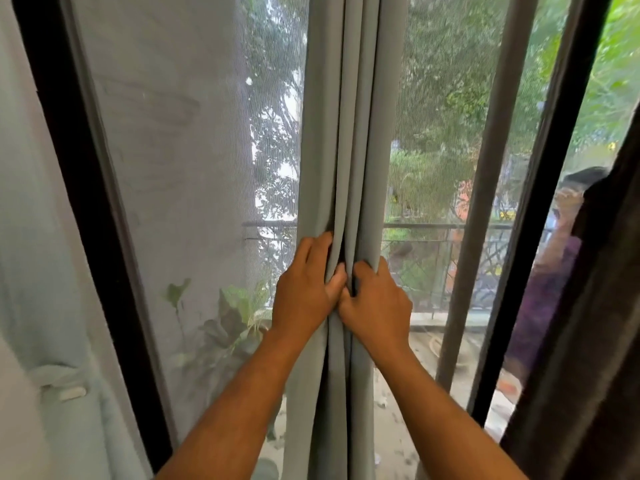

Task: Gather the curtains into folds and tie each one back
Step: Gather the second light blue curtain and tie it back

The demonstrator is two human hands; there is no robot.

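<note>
At the far left we see a pale curtain (31,237) hanging along the edge of the view, with a tie-back (62,382) of the same cloth wrapped around it low down. Just beside it stands a black frame (79,202), and then a mesh screen (166,150) through which we see a grey wall, trees and a potted plant (235,317).

In the middle hangs the grey curtain (346,116), pulled together into several narrow upright folds. It runs from the top of the view to the bottom, between the two arms.

Our left hand (306,292) grips the left part of the bundle: the fingers curl over the outer fold and the thumb presses into a crease. Our right hand (375,303) grips the right part at nearly the same height, a little lower, with the fingers hooked into the folds. The two hands touch each other at the thumbs, and the cloth is pinched between them.

To the right of the curtain we see a balcony railing (433,237) behind the mesh, then a second black frame (526,237). At the right edge hangs a dark curtain (595,341), and beside it we see a person (554,271) in purple clothes outside, partly hidden and blurred.
</note>
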